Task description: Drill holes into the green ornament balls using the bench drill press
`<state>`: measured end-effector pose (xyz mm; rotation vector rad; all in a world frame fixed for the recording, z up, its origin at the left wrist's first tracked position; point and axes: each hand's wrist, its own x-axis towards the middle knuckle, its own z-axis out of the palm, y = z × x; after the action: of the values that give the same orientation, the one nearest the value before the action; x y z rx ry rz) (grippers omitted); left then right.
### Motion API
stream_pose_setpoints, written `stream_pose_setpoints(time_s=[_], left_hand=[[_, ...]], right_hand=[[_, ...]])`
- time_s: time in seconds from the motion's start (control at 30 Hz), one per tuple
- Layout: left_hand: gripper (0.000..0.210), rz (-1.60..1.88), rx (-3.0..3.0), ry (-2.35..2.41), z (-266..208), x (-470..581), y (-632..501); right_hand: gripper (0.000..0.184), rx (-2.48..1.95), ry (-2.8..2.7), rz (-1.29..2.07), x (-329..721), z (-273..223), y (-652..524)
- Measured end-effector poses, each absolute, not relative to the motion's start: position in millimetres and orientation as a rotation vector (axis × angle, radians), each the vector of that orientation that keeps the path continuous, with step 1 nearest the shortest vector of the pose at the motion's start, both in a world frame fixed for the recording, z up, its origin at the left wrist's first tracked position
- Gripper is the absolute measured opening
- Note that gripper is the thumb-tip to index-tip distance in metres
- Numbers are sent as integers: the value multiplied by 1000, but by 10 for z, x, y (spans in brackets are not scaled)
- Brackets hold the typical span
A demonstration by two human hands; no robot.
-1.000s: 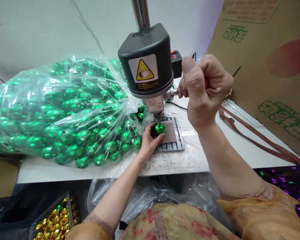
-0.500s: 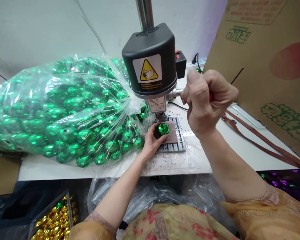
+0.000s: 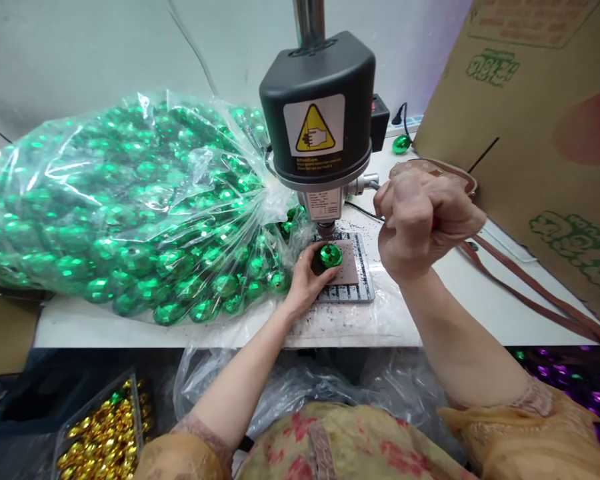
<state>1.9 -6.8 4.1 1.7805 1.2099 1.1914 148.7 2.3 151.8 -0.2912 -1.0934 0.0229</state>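
Note:
My left hand (image 3: 307, 280) curls its thumb and fingers around a shiny green faceted ball (image 3: 331, 255), resting on a flat pinkish pad (image 3: 349, 270). That pad lies on the slotted metal base (image 3: 366, 287) of a small black drill press (image 3: 320, 113). Directly above the ball is the press's chuck (image 3: 326, 229); whether a bit touches the ball I cannot make out. Wrapped in a fist, my right hand (image 3: 427, 223) grips the feed lever (image 3: 370, 183) at the press's right side, hiding the lever's end.
A clear bag (image 3: 145, 220) bulging with green balls fills the table's left. On the right stand a cardboard box (image 3: 545, 153) and a brown strap (image 3: 525, 287). One loose green ball (image 3: 401, 144) lies behind. Gold balls (image 3: 100, 433) sit lower left, purple ones (image 3: 570, 380) lower right.
My right fist is lower, with the lever in it. My left hand still holds the green ball on the pad. The view has shifted slightly, and the loose ball behind now shows fully.

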Motion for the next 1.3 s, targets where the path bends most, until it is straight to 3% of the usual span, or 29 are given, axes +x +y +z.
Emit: stream_pose_setpoints(time_s=[0.87,1.13,1.3], left_hand=[[58,1198,1778,1168,-12,15,-72],[54,1226,1806,1306,83,64,-133],[53,1435,2231,1192,150,-31,-682]], right_hand=[[47,-183,-1224,-94,1553,1220,39],[46,-543,-1126,82,1528,1774,9],[51,-526,-1102,96,1542,1891,113]])
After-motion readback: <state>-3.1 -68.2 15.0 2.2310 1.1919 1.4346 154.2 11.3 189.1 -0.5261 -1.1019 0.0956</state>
